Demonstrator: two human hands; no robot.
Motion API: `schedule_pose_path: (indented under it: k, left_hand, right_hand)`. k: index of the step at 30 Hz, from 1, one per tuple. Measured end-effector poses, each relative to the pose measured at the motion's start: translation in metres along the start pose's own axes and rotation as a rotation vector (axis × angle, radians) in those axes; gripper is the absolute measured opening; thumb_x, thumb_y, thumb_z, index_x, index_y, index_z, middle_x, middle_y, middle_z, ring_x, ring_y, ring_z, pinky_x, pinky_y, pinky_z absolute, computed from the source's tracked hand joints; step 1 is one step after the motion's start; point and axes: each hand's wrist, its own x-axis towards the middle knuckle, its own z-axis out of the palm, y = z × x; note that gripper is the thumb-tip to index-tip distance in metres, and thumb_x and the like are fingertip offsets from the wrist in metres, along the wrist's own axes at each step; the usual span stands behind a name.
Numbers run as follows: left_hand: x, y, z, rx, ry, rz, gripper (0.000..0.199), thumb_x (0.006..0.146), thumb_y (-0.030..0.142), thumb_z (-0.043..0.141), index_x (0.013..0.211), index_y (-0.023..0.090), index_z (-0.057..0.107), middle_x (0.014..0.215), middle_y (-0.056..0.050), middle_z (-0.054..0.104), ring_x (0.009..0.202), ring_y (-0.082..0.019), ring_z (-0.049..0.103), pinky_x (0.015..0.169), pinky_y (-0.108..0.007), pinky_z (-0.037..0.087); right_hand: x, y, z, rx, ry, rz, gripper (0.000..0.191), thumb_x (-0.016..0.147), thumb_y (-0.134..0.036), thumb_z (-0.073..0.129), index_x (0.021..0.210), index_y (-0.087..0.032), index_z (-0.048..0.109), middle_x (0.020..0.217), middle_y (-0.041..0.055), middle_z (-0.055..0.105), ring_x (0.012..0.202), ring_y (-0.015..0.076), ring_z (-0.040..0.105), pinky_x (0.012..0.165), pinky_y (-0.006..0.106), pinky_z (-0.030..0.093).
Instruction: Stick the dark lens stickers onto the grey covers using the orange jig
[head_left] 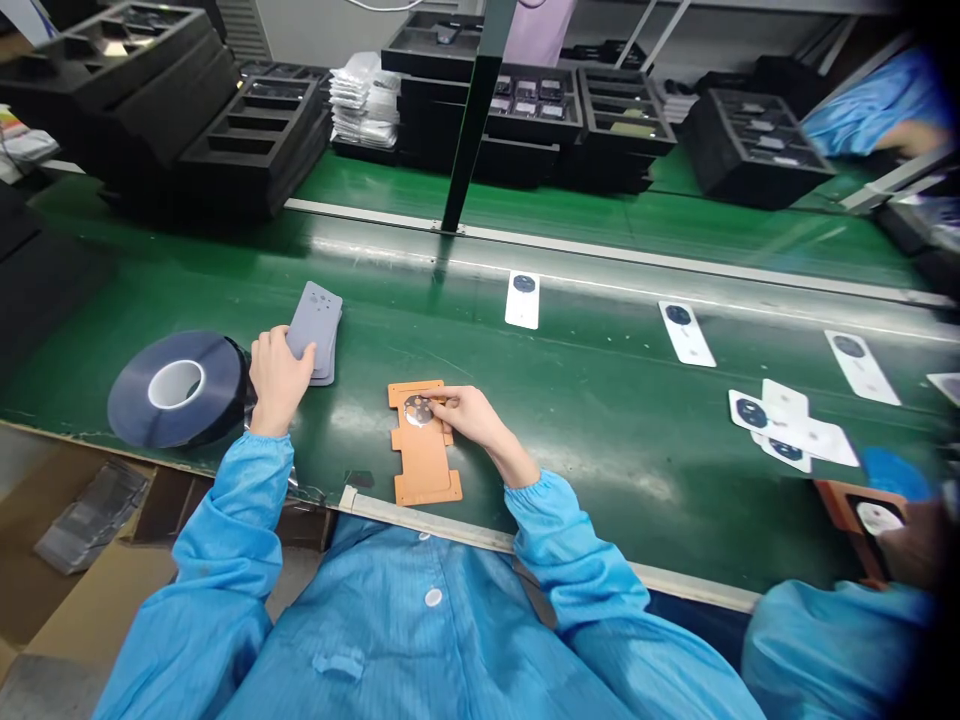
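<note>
My left hand has thumb and fingers closed on the lower end of a grey phone back panel. It tops a small stack of similar panels, slightly out of line with them. In front of me an orange fixture plate with notched sides lies flat on the bench. Near its upper end is a round, shiny camera-area piece with dark holes. My right hand pinches that piece at its right edge, the fingertips partly covering it.
A big roll of film lies left of my left hand. White panels with dark discs are spread over the green bench. A co-worker's hand is at another orange fixture on the right. Black trays stand behind.
</note>
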Motion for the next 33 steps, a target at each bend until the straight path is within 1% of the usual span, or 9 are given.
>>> schedule_pose_path:
  k: [3, 6, 12, 17, 20, 22, 24, 27, 33]
  left_hand:
    - [-0.003, 0.003, -0.006, -0.243, 0.085, -0.021, 0.030, 0.094, 0.032, 0.054, 0.119, 0.017, 0.060, 0.117, -0.017, 0.069, 0.115, -0.034, 0.065, 0.105, -0.046, 0.047]
    - [-0.014, 0.009, -0.015, -0.512, 0.132, -0.055, 0.026, 0.092, 0.031, 0.058, 0.115, 0.018, 0.056, 0.108, -0.011, 0.070, 0.100, -0.026, 0.069, 0.094, -0.039, 0.053]
    - [-0.078, 0.028, -0.017, -0.977, -0.067, -0.159, 0.037, 0.083, 0.039, 0.071, 0.109, 0.021, 0.052, 0.095, -0.004, 0.069, 0.081, -0.018, 0.069, 0.073, -0.028, 0.055]
    - [-0.135, 0.031, 0.004, -1.144, -0.376, -0.307, 0.029, 0.081, 0.036, 0.066, 0.098, 0.025, 0.046, 0.078, 0.003, 0.064, 0.060, -0.014, 0.061, 0.056, -0.024, 0.046]
    - [-0.151, 0.033, 0.013, -1.164, -0.564, -0.238, 0.022, 0.073, 0.026, 0.059, 0.086, 0.025, 0.042, 0.073, 0.005, 0.063, 0.055, -0.013, 0.057, 0.052, -0.022, 0.038]
    - [-0.154, 0.038, 0.013, -1.115, -0.699, -0.119, 0.019, 0.070, 0.021, 0.055, 0.083, 0.025, 0.041, 0.089, -0.002, 0.073, 0.070, -0.017, 0.066, 0.058, -0.024, 0.040]
    - [-0.153, 0.044, 0.011, -1.009, -0.793, 0.003, 0.020, 0.069, 0.017, 0.052, 0.083, 0.025, 0.041, 0.120, -0.011, 0.076, 0.093, -0.024, 0.072, 0.064, -0.027, 0.044]
    - [-0.149, 0.052, 0.006, -0.842, -0.845, 0.137, 0.020, 0.070, 0.013, 0.050, 0.083, 0.025, 0.041, 0.141, -0.015, 0.068, 0.113, -0.029, 0.070, 0.067, -0.030, 0.044]
    - [-0.144, 0.055, 0.004, -0.771, -0.847, 0.170, 0.018, 0.071, 0.013, 0.048, 0.082, 0.026, 0.041, 0.115, -0.008, 0.078, 0.116, -0.029, 0.070, 0.061, -0.028, 0.040]
  right_hand:
    - [-0.002, -0.016, -0.009, -0.269, -0.015, 0.003, 0.038, 0.094, -0.035, 0.059, 0.126, -0.029, 0.079, 0.065, 0.0002, 0.075, 0.072, 0.0199, 0.072, 0.072, 0.028, 0.047]
    - [-0.001, -0.035, -0.013, -0.567, -0.020, -0.024, 0.037, 0.096, -0.039, 0.058, 0.126, -0.034, 0.079, 0.093, 0.0067, 0.082, 0.087, 0.0256, 0.075, 0.071, 0.030, 0.046]
    - [0.003, -0.049, -0.014, -0.878, -0.071, -0.089, 0.042, 0.099, -0.042, 0.057, 0.136, -0.032, 0.073, 0.100, 0.0136, 0.082, 0.091, 0.0304, 0.077, 0.073, 0.033, 0.048]
    - [0.000, -0.031, -0.014, -0.817, -0.058, -0.069, 0.043, 0.101, -0.044, 0.054, 0.142, -0.037, 0.068, 0.097, 0.0080, 0.082, 0.084, 0.0269, 0.075, 0.068, 0.030, 0.044]
    - [-0.002, -0.022, -0.015, -0.729, -0.056, -0.071, 0.043, 0.101, -0.043, 0.055, 0.142, -0.038, 0.067, 0.090, 0.0043, 0.081, 0.078, 0.0236, 0.072, 0.066, 0.028, 0.040]
    - [-0.003, -0.019, -0.016, -0.667, -0.075, -0.066, 0.043, 0.102, -0.045, 0.054, 0.143, -0.037, 0.067, 0.085, 0.0034, 0.079, 0.074, 0.0217, 0.070, 0.064, 0.028, 0.038]
    - [-0.004, -0.017, -0.017, -0.606, -0.091, -0.059, 0.044, 0.104, -0.046, 0.051, 0.144, -0.035, 0.067, 0.079, 0.0030, 0.077, 0.069, 0.0201, 0.067, 0.062, 0.028, 0.035]
    - [-0.005, -0.012, -0.016, -0.518, -0.085, -0.062, 0.045, 0.105, -0.047, 0.048, 0.144, -0.033, 0.067, 0.071, 0.0017, 0.073, 0.063, 0.0179, 0.060, 0.061, 0.028, 0.033]
    - [-0.005, 0.008, -0.014, -0.136, -0.120, -0.056, 0.052, 0.101, -0.050, 0.053, 0.145, -0.025, 0.067, 0.060, -0.0033, 0.062, 0.056, 0.0145, 0.047, 0.060, 0.026, 0.034]
